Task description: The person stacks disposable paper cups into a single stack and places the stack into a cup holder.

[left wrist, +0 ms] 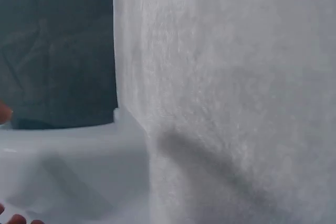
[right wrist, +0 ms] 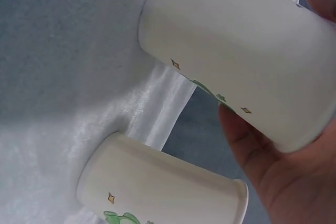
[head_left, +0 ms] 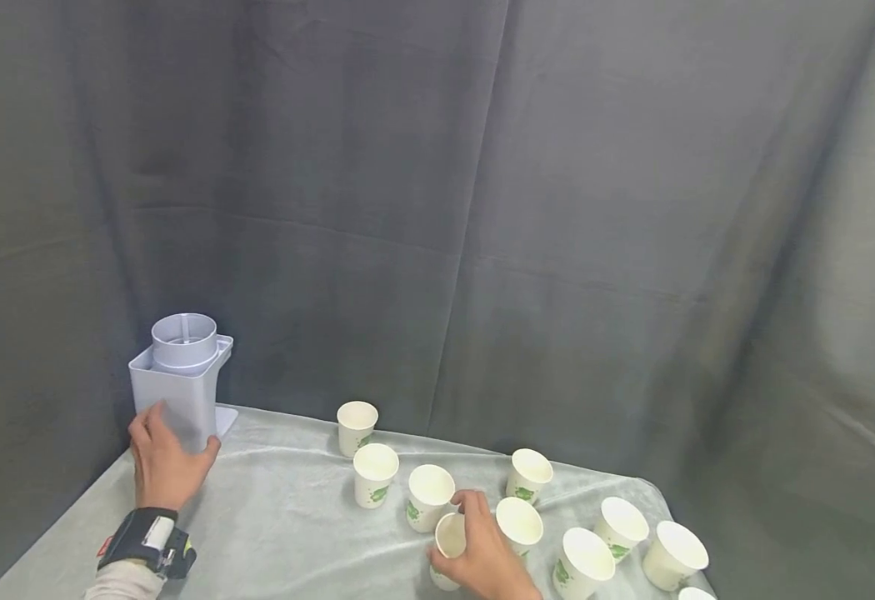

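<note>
At the left, a white plastic box with a round top (head_left: 185,342) stands on the table. My left hand (head_left: 170,467) spans its front, thumb at the right side and fingers toward the left. In the left wrist view, fingertips (left wrist: 17,219) show at the edge of the white box (left wrist: 73,174). My right hand (head_left: 488,554) grips a white paper cup (head_left: 450,536) with a green leaf print, thumb on one side and fingers on the other. That upright cup (right wrist: 236,51) fills much of the right wrist view, beside another cup (right wrist: 163,182).
Several upright paper cups stand around my right hand, among them a cup (head_left: 431,493) just behind it and another cup (head_left: 518,525) to its right. Further cups reach the right table edge. A grey curtain (head_left: 332,208) hangs behind the cloth-covered table (head_left: 287,500).
</note>
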Motion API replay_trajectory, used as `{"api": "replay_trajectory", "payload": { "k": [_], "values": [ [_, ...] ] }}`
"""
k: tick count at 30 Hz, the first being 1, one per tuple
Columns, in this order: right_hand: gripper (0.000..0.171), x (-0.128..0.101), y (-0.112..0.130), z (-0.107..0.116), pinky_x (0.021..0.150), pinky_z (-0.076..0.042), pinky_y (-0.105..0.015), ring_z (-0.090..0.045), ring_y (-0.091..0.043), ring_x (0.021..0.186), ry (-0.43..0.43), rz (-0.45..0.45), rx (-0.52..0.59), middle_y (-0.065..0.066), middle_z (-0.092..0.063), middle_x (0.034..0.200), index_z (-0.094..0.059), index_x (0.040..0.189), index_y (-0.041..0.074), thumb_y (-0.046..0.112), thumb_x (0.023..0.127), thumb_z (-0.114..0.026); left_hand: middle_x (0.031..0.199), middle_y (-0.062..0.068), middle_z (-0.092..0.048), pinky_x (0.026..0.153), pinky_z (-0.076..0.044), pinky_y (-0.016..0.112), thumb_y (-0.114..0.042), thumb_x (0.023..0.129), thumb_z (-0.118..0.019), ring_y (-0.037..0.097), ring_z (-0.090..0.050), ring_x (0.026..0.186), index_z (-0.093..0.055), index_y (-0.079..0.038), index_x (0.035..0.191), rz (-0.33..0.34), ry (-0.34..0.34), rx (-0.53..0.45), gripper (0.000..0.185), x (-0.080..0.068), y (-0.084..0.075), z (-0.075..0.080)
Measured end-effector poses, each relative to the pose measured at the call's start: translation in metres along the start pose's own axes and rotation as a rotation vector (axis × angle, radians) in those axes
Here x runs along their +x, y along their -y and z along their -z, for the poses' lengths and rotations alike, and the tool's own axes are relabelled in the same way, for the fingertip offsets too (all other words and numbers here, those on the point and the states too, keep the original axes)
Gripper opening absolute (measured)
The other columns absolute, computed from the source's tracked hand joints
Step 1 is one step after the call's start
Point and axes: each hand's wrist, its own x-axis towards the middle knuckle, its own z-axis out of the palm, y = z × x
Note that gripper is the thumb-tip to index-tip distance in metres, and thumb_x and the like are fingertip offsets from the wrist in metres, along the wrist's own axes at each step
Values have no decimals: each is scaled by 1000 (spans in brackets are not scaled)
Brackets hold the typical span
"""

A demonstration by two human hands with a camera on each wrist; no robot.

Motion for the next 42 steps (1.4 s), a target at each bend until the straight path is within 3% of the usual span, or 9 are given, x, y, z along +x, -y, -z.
{"api": "replay_trajectory", "payload": {
  "k": [5,9,16,23,34,42],
  "values": [
    [54,-1,-2,0,78,-51,-28,-55,-13,91,39,8,6,4,-51,106,-53,113,12,29,72,-84,150,38,-8,110,-26,74,-17,82,-79,63,-25,134,-1,7,156,97,46,-27,110,14,15,-1],
    [54,0,-1,1,76,-51,-28,-57,-12,88,63,7,8,4,-53,105,-53,114,12,28,72,-84,147,40,-5,112,-24,73,-19,81,-80,65,-25,131,3,7,155,104,41,-51,115,24,28,-3],
    [55,-1,-3,-3,75,-50,-25,-55,-11,87,106,-1,50,2,-52,105,-52,115,10,26,73,-84,146,43,-13,112,-25,72,-23,75,-85,63,-24,132,2,6,154,112,9,-113,122,38,44,-9],
    [54,-2,-7,-8,74,-50,-22,-55,-9,87,120,-12,92,4,-51,105,-51,117,13,24,74,-82,149,41,-17,112,-24,71,-26,73,-88,62,-23,135,2,1,156,186,5,-121,126,40,41,-9],
    [53,-9,-5,-8,77,-50,-24,-55,-11,88,6,27,62,5,-54,102,-54,116,13,21,73,-83,155,34,-17,119,-21,65,-31,72,-89,54,-21,144,-2,-3,157,321,58,-114,125,44,30,2],
    [53,-12,3,2,89,-51,-29,-57,-11,101,-54,70,70,6,-58,111,-56,118,14,21,74,-84,157,30,-17,120,-20,65,-36,71,-90,50,-22,145,-3,-7,158,309,57,-128,127,36,19,10]
  ]
}}
